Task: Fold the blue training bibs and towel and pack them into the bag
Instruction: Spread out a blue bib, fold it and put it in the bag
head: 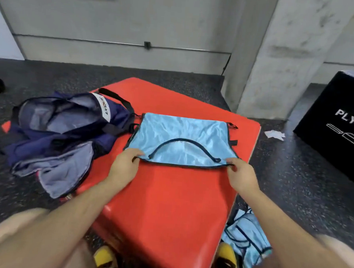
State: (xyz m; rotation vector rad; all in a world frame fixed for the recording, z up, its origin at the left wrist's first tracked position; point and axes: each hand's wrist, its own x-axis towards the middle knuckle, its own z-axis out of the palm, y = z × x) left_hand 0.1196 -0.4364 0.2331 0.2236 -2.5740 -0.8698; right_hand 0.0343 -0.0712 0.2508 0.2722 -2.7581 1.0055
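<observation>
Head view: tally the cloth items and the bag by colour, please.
Light blue: 2, the bib that the left hand and right hand pinch on the red pad, plus a bib heap on the floor, pieces uncountable.
Navy: 1, the bag.
Grey: 1, grey cloth by the bag, towel or lining unclear.
Total: 4

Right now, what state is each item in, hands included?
bib on the pad, lying flat on the red pad, near edge lifted slightly
left hand, pinches the bib's near left corner
right hand, pinches the bib's near right corner
bag, mouth open, slumped, no bib visible inside
bibs on the floor, crumpled, not folded
</observation>
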